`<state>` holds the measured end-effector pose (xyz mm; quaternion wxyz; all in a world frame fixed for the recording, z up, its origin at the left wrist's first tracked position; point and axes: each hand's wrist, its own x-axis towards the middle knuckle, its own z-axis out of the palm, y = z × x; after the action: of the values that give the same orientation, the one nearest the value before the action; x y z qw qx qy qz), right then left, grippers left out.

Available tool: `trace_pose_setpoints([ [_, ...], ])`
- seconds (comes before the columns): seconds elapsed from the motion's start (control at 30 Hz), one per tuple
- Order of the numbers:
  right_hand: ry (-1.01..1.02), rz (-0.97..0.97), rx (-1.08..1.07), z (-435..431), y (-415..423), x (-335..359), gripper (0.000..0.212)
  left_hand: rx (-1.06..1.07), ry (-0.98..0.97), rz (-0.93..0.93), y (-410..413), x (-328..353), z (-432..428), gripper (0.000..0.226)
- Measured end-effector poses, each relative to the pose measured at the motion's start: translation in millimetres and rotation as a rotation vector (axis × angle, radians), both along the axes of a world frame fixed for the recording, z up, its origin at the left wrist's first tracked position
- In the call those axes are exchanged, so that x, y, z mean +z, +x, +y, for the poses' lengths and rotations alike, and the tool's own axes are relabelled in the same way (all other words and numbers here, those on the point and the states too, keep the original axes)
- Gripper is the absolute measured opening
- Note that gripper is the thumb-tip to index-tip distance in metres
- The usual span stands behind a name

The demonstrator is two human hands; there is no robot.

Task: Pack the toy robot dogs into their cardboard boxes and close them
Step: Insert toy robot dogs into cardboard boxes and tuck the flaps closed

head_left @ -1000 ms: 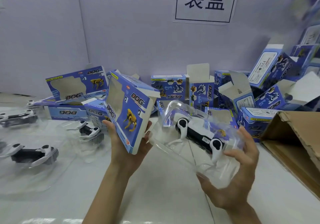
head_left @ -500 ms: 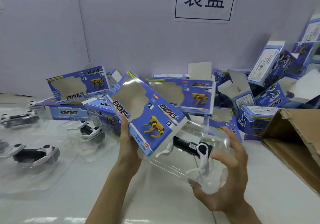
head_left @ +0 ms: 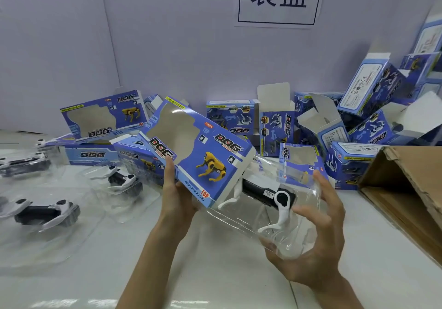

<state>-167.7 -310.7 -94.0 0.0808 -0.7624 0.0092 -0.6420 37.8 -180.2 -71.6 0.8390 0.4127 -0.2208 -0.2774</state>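
The left hand (head_left: 178,194) grips the blue box (head_left: 198,150) at its near-left edge, thumb on the window face, holding it above the tabletop (head_left: 215,272). The right hand (head_left: 318,232) curls round the right end of the clear tray (head_left: 287,227) that carries the toy dog (head_left: 267,194), and the tray's left end meets the box's right end. If the tray goes in crooked, I'd guess its flimsy rim could catch the opening and buckle, or crease a flap. A second ago the box stood more on edge, apart from the tray.
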Motion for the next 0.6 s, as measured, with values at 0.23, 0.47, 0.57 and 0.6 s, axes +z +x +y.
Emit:
trace_pose_setpoints([
  [0.23,0.007,0.011,0.01,2.1,-0.8,2.4,0.061,-0.014,-0.037,0.022,-0.5,4.5,5.4,0.062],
  [0.47,0.032,-0.004,-0.022,3.4,-0.2,3.4,0.061,-0.023,-0.064,0.035,0.1,4.9,6.3,0.06],
  [0.57,0.039,0.004,-0.028,1.9,-1.6,3.5,0.062,-0.026,-0.043,0.026,0.7,3.7,6.1,0.059],
  [0.6,0.044,0.004,-0.027,1.7,-1.9,3.4,0.062,-0.026,-0.043,0.032,0.8,3.6,6.2,0.059],
])
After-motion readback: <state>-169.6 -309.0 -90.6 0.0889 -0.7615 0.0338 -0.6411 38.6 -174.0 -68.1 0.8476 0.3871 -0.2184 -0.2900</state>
